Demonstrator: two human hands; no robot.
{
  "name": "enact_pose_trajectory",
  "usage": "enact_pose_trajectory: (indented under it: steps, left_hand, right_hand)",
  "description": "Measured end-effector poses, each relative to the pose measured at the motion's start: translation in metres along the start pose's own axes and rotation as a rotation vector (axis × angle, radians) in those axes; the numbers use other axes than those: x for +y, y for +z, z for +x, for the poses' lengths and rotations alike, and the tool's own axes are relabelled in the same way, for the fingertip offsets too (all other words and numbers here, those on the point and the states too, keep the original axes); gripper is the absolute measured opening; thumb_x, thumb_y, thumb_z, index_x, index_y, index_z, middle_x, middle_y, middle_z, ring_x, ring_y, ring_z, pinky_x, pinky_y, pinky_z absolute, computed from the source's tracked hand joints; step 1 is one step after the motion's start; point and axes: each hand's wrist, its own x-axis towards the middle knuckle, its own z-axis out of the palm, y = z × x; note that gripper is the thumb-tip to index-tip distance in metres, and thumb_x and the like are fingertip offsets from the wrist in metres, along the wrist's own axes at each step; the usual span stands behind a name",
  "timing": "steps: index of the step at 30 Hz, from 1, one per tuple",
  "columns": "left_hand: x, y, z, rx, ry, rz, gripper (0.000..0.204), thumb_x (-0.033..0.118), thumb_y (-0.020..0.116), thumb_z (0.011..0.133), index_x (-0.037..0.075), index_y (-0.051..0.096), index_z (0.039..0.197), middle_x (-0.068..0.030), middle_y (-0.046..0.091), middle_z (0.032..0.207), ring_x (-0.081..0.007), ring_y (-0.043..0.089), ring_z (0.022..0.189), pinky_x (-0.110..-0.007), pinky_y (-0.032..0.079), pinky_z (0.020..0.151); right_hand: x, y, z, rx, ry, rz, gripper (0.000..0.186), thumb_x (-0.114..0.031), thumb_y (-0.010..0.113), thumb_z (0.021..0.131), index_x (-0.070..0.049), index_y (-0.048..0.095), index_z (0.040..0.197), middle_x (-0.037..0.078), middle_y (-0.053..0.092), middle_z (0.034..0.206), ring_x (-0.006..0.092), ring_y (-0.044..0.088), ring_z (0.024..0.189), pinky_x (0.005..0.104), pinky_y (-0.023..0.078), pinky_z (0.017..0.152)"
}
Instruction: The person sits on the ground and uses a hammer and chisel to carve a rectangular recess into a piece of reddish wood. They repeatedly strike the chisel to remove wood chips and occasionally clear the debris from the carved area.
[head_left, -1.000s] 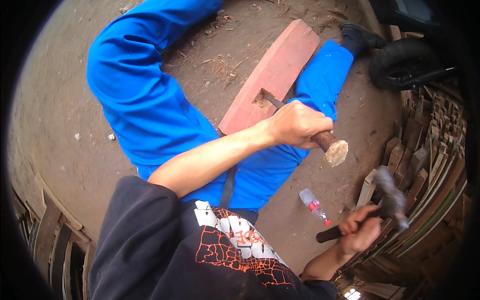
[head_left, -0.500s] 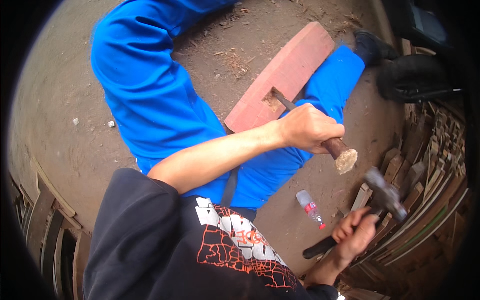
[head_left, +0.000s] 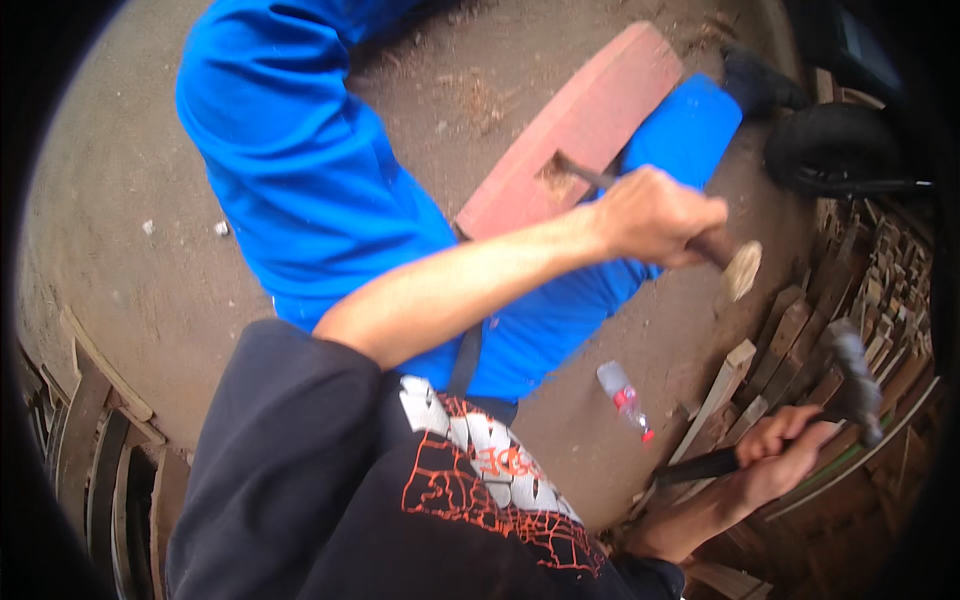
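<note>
Right hand (head_left: 775, 455): at 4 o'clock, closest to the camera; its grip is clamped on the dark handle of a hammer (head_left: 850, 375). Against half a second ago, the hammer head is carried higher and farther out to the right, so a backswing is judged to be in progress.
Plastic bottle (head_left: 624, 398): left lying on the dirt floor (head_left: 130, 260) just left of the right hand, untouched.
Left hand (head_left: 655, 215): at 2 o'clock; its grip is closed around a chisel (head_left: 640, 205), whose frayed wooden butt is turned toward the hammer. The chisel is kept at the same slant as before.
Red plank (head_left: 590, 115): at 1 o'clock, laid across the blue-trousered legs (head_left: 300, 180); the chisel tip is seated in the notch (head_left: 555, 175) cut into it. The notch looks no deeper yet, so a further blow is judged to be prepared.
Stacked timber (head_left: 880, 270): at 3 o'clock, beyond the hammer.
</note>
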Motion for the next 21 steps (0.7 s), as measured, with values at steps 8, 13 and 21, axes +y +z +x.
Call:
enact_pose_trajectory:
  steps: [8, 13, 21]
  left_hand:
    - [-0.006, 0.005, 0.009, 0.080, -0.089, 0.057, 0.030, 0.032, 0.078, 0.074, 0.012, 0.056, 0.078, -0.0065, 0.060, 0.062, -0.0280, 0.063, 0.058, -0.041, 0.049, 0.049]
    - [-0.003, 0.011, 0.006, 0.009, -0.105, 0.070, 0.029, 0.030, 0.077, 0.074, 0.012, 0.054, 0.078, -0.0063, 0.058, 0.059, -0.0288, 0.063, 0.057, -0.042, 0.049, 0.048]
    - [-0.017, 0.008, 0.021, 0.037, -0.167, 0.098, 0.027, 0.025, 0.079, 0.070, 0.012, 0.058, 0.081, -0.0092, 0.063, 0.063, -0.0323, 0.065, 0.061, -0.043, 0.052, 0.053]
  right_hand:
    - [0.025, 0.036, 0.024, -0.235, -0.004, 0.031, 0.044, -0.049, 0.039, 0.104, -0.012, 0.037, 0.079, -0.004, 0.028, 0.054, 0.0038, 0.021, 0.039, 0.0215, 0.018, 0.033]
    - [-0.021, 0.010, 0.046, -0.088, 0.115, -0.069, 0.043, -0.050, 0.038, 0.104, -0.015, 0.038, 0.078, -0.006, 0.028, 0.055, 0.0030, 0.020, 0.039, 0.0201, 0.015, 0.032]
    - [0.001, 0.038, 0.077, -0.370, 0.334, -0.253, 0.046, -0.051, 0.039, 0.103, -0.014, 0.039, 0.076, -0.008, 0.025, 0.052, 0.0008, 0.019, 0.039, 0.0197, 0.011, 0.033]
